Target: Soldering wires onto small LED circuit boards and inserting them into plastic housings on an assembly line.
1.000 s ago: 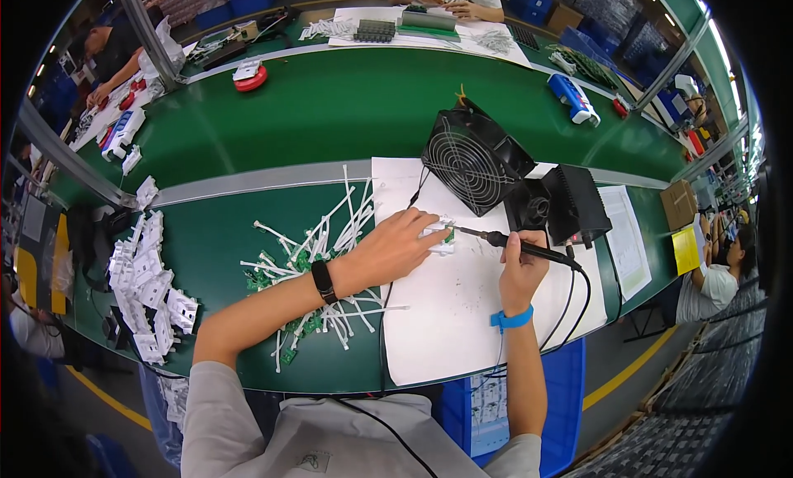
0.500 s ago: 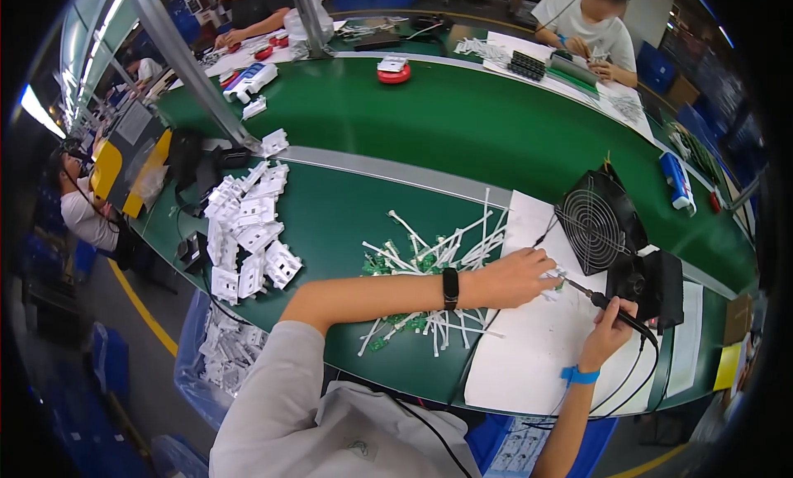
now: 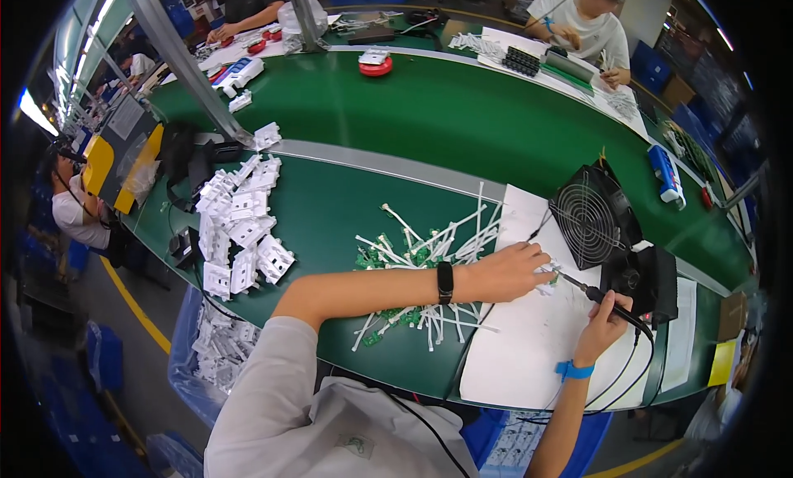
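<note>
My right hand [image 3: 604,328] grips a black-handled soldering iron [image 3: 596,294], its tip pointing left at a small white piece [image 3: 547,286]. My left hand [image 3: 510,273] is closed at the fingertips around that piece, over a white sheet [image 3: 520,354]. The fingers partly hide the piece, so its exact kind is unclear. Beneath and beside my left forearm lies a pile of small green circuit boards [image 3: 372,253] with white wires [image 3: 471,240] fanning out.
A black fan [image 3: 586,218] stands behind my hands. White plastic housings [image 3: 239,222] are heaped at left, with more in a lined bin [image 3: 186,346] below. Beyond runs a green conveyor belt [image 3: 413,110] carrying a red and white item [image 3: 375,63]. Co-workers sit across it.
The whole view has shifted slightly. My hands keep nearly the same pose, iron tip at the piece. The red and white item has slid left on the belt. A co-worker's hands across have moved apart.
</note>
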A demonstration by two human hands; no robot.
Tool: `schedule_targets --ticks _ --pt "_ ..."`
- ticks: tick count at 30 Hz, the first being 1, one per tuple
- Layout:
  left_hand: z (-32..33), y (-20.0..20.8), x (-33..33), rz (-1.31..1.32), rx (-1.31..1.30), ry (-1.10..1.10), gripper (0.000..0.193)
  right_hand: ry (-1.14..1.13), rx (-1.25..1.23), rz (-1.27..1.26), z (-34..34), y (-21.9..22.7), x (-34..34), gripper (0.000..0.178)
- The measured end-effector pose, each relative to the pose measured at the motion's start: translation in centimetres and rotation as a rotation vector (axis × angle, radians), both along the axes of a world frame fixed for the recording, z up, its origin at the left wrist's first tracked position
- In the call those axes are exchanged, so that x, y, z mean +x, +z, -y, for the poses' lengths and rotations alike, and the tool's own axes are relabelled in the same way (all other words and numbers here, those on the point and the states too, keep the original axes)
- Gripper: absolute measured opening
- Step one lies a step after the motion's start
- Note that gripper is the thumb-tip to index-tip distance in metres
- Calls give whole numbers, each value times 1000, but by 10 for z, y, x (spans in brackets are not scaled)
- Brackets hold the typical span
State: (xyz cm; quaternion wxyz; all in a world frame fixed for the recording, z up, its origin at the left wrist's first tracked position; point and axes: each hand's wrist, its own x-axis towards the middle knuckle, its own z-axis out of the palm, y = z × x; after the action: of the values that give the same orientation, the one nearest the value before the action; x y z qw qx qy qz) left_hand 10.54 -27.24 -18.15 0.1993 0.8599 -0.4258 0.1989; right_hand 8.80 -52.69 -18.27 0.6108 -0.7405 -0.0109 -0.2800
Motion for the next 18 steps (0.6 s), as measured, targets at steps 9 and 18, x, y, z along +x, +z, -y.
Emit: schedule_targets --ticks 9,18 --pt "-4 5 -1 -59 46 35 47 47 31 -19 -5 1 -2 14" --pt "-6 12 2 -116 76 -17 52 -26 125 40 -8 10 -6 20"
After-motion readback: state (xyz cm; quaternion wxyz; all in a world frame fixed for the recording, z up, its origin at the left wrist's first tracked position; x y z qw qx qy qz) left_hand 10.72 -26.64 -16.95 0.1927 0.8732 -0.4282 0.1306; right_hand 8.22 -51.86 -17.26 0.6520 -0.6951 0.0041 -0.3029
